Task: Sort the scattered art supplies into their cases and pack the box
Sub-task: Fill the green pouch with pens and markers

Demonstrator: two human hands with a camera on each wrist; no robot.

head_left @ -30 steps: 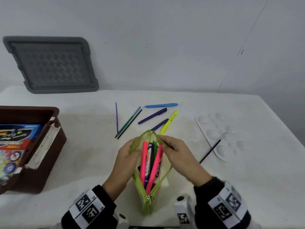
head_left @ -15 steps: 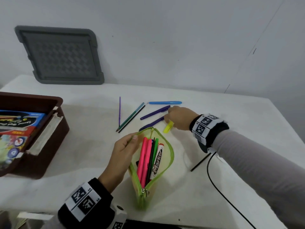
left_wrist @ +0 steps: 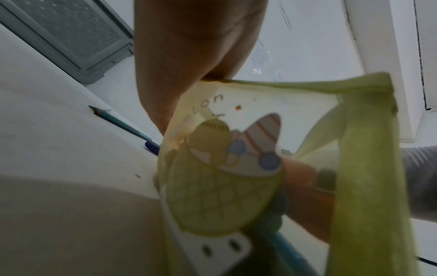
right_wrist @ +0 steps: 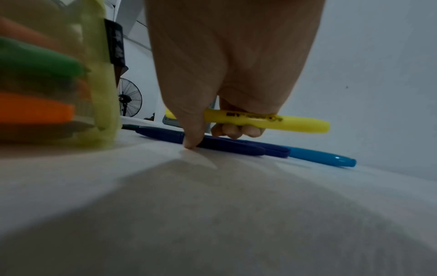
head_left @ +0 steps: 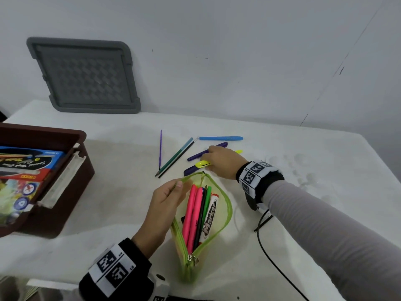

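Note:
A lime-green zip pouch (head_left: pixel 225 216) lies open on the white table, with pink highlighters, a green pen and a marker inside. My left hand (head_left: pixel 167 196) pinches the pouch's far left rim (left_wrist: pixel 212 82) and holds it open. My right hand (head_left: pixel 221 162) grips a yellow highlighter (right_wrist: pixel 279 121) just above the table, beyond the pouch. Its thumb tip touches the table beside a purple pen (right_wrist: pixel 212 142). A second purple pen (head_left: pixel 208 151), a blue pen (head_left: pixel 221 138), two pencils (head_left: pixel 175 156) and a thin purple brush (head_left: pixel 160 148) lie loose nearby.
A brown box (head_left: pixel 71 166) with colourful packs inside stands at the left edge. A grey lid (head_left: pixel 86 77) leans on the wall behind. A clear paint palette (head_left: pixel 308 170) lies at the right, partly behind my right arm. A black brush (head_left: pixel 263 222) pokes out beneath that arm.
My right hand left the pouch, reached to the loose pens and picked up the yellow highlighter. My left hand stayed on the pouch's rim.

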